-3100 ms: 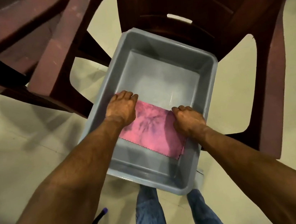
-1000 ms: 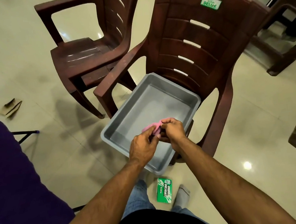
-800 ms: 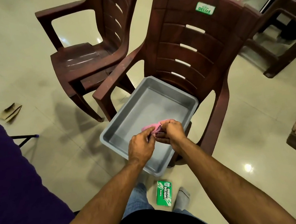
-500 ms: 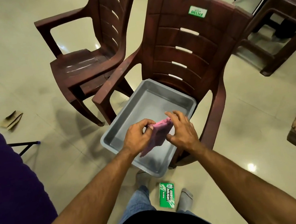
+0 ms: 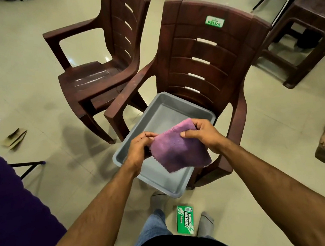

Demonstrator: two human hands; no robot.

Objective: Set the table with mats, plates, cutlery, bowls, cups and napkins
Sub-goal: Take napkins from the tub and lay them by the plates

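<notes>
The purple-clothed table [image 5: 13, 204] lies to the person's left; the grey tub [image 5: 157, 113] sits on the chair seat; over its near corner, left hand [image 5: 140, 149] and right hand [image 5: 202, 135] pinch the pink napkin [image 5: 178, 148] by its top edge, its lower part hanging free, left hand nearer the table.

A pink-purple napkin [image 5: 178, 147], a small fuzzy cloth with a zigzag-cut edge, hangs spread out in the air just above the near half of the grey tub [image 5: 157, 116]. Its top edge is pinched at both upper corners, by the left hand [image 5: 139, 149] and the right hand [image 5: 202, 133], and its lower corner droops free. The tub is a shallow rectangular plastic bin sitting tilted on the seat of the brown chair [image 5: 201, 60], its near end jutting past the seat front.
</notes>
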